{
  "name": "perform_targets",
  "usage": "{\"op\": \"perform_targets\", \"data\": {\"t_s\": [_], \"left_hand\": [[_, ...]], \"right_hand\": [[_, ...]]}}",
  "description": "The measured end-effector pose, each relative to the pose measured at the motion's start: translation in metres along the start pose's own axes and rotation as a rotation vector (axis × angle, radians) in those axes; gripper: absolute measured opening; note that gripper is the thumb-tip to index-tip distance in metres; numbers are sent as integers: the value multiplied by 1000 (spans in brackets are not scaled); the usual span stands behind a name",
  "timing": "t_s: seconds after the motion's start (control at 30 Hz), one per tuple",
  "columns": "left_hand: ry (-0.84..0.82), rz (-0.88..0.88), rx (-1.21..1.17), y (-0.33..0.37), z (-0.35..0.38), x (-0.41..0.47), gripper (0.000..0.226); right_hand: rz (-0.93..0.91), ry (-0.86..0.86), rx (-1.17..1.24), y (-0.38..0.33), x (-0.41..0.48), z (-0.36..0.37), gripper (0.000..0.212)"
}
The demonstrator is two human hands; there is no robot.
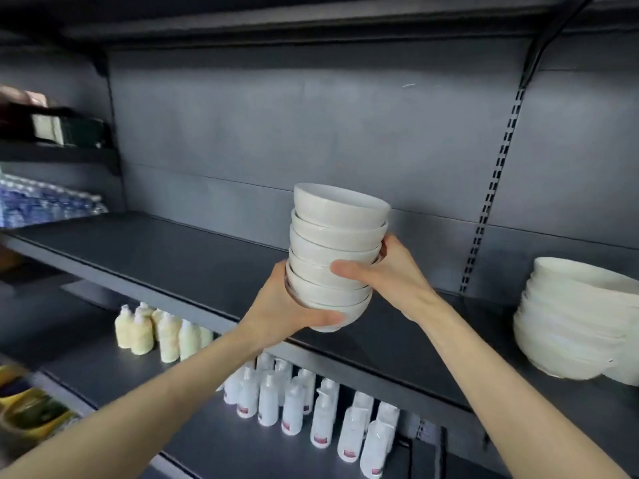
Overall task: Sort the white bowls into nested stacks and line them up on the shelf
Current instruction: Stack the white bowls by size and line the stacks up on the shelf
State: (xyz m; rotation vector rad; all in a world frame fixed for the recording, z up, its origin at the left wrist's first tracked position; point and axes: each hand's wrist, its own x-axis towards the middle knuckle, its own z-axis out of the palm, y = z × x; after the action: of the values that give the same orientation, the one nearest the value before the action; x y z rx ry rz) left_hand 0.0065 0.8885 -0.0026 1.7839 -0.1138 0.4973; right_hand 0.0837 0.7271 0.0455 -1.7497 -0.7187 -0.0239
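A nested stack of several small white bowls (pixel 337 236) is held upright over the front part of the dark grey shelf (pixel 173 257). My left hand (pixel 287 309) cups the bottom bowls from the left, thumb curled under the lowest one. My right hand (pixel 387 271) grips the stack's right side at mid-height, thumb across the front. Whether the stack's foot touches the shelf cannot be told. A second nested stack of larger white bowls (pixel 574 323) stands on the same shelf at the far right.
The shelf's left and middle surface is bare. On the lower shelf stand cream bottles (pixel 155 330) and white bottles with red labels (pixel 311 406). Blue-patterned packs (pixel 41 202) lie at the left. An upper shelf (pixel 311 15) overhangs the space.
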Motion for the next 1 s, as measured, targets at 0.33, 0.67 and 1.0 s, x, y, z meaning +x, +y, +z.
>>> {"op": "perform_targets", "data": {"t_s": [0.33, 0.67, 1.0], "left_hand": [[180, 6, 189, 4, -163, -86, 56], [184, -1, 220, -25, -319, -113, 54], [141, 50, 132, -79, -399, -25, 59]], "right_hand": [[-52, -216, 122, -55, 6, 175, 93], [-13, -227, 165, -89, 26, 330, 80], [-45, -143, 119, -71, 130, 399, 97]]}}
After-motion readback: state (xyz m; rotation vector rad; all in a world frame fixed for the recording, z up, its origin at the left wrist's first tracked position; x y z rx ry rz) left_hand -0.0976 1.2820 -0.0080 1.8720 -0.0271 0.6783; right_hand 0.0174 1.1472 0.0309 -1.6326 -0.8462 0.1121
